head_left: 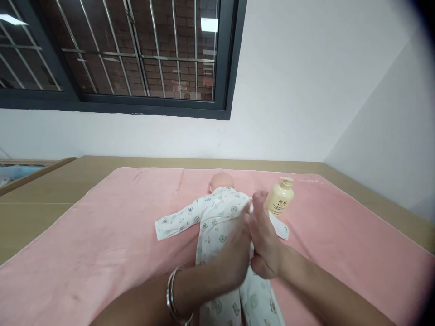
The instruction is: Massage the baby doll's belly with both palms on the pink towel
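My left hand point(234, 256) and my right hand point(268, 246) are pressed palm to palm above a baby doll, fingers stretched out and slightly blurred by motion. Neither hand shows an object, though the space between the palms is hidden. Beneath them a baby doll point(214, 226) in a white, printed long-sleeved suit lies stretched out, its bald head away from me. One sleeve reaches out to the left; the other is partly covered by my right hand. Just beyond my right fingertips stands a pale yellow pump bottle point(281, 197).
A pink sheet point(118, 226) covers most of the wooden tabletop point(44, 208). Behind it rises a white wall point(288, 90) with a dark-framed, barred window point(142, 54). Another wall point(397, 127) borders the right side. At the far left, a wooden edge point(37, 174) encloses something blue.
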